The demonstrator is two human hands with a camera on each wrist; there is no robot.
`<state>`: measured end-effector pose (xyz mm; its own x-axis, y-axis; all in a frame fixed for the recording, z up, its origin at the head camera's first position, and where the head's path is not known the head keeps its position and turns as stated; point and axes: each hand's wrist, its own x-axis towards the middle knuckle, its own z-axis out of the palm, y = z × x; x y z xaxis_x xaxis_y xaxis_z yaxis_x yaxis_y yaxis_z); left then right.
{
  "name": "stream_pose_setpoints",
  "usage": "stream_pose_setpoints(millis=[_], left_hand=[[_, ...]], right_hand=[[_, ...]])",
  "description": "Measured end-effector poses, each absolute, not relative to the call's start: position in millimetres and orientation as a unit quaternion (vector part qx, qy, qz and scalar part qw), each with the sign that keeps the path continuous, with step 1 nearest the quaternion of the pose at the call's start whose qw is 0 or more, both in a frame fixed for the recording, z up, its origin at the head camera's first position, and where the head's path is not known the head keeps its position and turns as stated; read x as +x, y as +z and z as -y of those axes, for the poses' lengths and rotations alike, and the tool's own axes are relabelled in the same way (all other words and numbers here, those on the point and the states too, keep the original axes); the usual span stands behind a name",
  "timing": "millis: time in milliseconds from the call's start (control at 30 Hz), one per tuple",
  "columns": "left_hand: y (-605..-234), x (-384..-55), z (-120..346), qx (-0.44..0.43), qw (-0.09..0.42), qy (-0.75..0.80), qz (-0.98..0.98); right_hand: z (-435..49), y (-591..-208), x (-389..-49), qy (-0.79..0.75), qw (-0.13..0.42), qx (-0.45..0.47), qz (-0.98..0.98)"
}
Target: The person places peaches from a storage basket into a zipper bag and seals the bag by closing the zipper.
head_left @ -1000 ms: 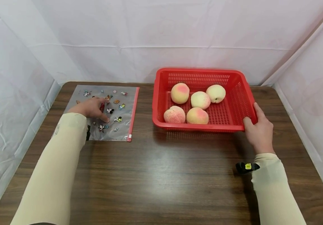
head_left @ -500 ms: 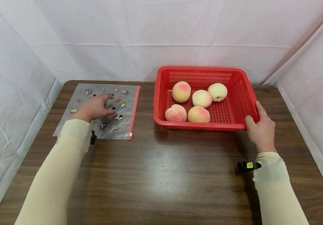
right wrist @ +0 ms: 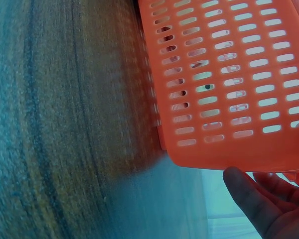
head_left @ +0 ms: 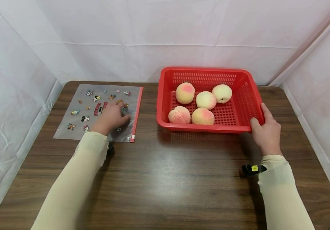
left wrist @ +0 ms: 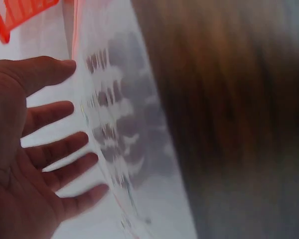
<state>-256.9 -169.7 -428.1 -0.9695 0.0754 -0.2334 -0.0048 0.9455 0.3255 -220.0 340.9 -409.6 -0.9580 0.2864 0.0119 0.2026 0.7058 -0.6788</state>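
A clear zip bag (head_left: 77,119) with cartoon prints and a red zip edge lies flat on the left of the table. Over its right half is my left hand (head_left: 111,118), fingers spread; in the left wrist view its fingertips (left wrist: 92,158) are close to the bag, and I cannot tell whether they touch. To the right, a red plastic basket (head_left: 231,128) holds several peaches, one of them a pink-blushed peach (head_left: 185,93). My right hand (head_left: 267,134) grips the basket's right rim, with the thumb (right wrist: 244,191) on the near side in the right wrist view.
The dark wooden table (head_left: 165,182) carries both the bag and the basket. White cloth (head_left: 168,32) hangs behind the table's back edge and along both sides. The basket stands close to that back edge.
My left hand has moved right across the bag, toward its red zip edge, uncovering the red lettering. The right hand stays on the basket rim, and the basket has hardly moved.
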Motion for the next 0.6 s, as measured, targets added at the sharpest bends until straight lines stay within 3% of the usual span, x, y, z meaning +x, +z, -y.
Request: stream_pose_setpoints(millis=[600], left_hand=[[-431.1, -258.9, 150.9, 0.003, 0.140, 0.131, -0.982]], right_hand=[[-339.2, -409.3, -218.8, 0.363, 0.057, -0.138, 0.920]])
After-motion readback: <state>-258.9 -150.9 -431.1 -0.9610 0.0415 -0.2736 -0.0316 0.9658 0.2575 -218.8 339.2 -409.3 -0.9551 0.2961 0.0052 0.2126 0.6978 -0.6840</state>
